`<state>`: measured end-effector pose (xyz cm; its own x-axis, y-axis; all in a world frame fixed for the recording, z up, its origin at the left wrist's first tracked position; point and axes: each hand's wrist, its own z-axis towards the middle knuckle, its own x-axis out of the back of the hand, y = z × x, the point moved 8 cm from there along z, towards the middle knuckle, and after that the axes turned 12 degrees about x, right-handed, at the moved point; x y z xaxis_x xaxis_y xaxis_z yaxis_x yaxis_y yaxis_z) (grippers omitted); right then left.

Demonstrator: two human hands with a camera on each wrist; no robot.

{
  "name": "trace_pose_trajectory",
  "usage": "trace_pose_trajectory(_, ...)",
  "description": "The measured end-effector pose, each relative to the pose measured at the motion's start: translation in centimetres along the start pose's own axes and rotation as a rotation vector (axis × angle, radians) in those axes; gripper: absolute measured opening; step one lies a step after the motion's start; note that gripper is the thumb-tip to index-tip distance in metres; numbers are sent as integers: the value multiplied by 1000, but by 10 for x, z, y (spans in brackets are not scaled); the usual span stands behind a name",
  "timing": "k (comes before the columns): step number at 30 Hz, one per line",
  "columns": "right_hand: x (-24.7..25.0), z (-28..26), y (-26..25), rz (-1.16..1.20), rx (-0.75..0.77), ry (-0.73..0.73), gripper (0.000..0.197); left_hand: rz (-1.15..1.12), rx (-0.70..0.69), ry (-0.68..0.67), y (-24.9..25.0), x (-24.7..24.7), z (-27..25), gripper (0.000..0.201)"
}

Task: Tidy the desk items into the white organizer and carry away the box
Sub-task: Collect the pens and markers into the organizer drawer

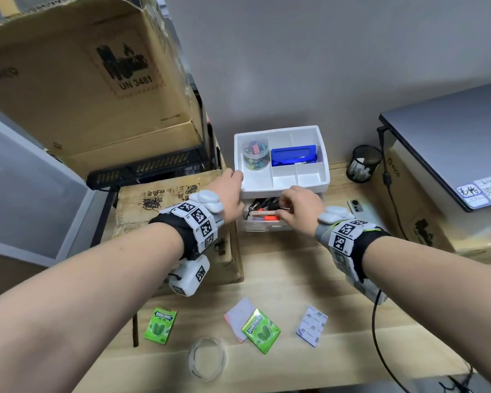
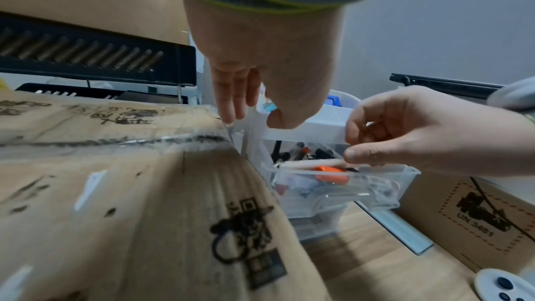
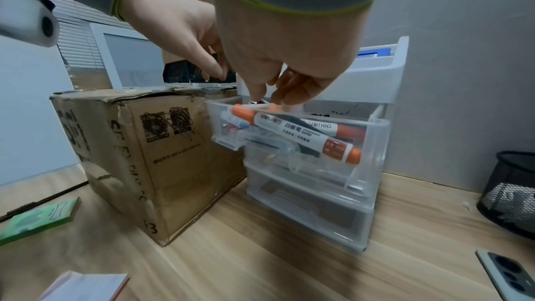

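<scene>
At the back of the worktop (image 1: 295,282), your left hand (image 1: 229,191) steadies the white organizer (image 1: 321,165), fingers straight against its side, thumb on the rim. Your right hand (image 1: 301,207) pinches a pale pen (image 1: 262,213) over the open top drawer (image 3: 373,136). Beside it stands the cardboard box (image 1: 179,194).

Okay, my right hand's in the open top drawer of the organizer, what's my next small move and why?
Probably let go of the pale pen and lift the right hand clear. The pen already lies across the markers in the open drawer, and the left hand steadies the organizer, while gum packs wait on the desk.
</scene>
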<state>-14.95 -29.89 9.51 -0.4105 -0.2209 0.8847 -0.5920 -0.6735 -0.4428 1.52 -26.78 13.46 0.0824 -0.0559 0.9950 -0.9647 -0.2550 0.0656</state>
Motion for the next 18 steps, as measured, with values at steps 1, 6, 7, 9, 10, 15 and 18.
trace_pose_trajectory(1, 1, 0, -4, 13, 17, 9, 12, -12, 11, 19, -3, 1, 2, 39)
trace_pose_trajectory(6, -10, -11, -28, -42, 149, -107, 9, -14, 6, 36, 0, -1, 14, 32)
trace_pose_trajectory(7, -14, -12, -27, -57, 146, -128, 10, -14, 8, 34, 0, -3, 16, 31)
trace_pose_trajectory(9, -17, -16, -26, -95, 116, -140, 14, -23, 21, 43, 0, -6, 20, 30)
trace_pose_trajectory(10, -17, -18, -24, -119, 96, -138, 17, -29, 30, 46, 0, -7, 23, 32)
trace_pose_trajectory(15, -22, -26, -34, -199, 120, -187, 26, -77, 75, 49, -6, -7, 37, 42)
trace_pose_trajectory(18, -32, -28, -32, -193, 109, -286, 34, -50, 134, 42, -8, -9, 43, 51)
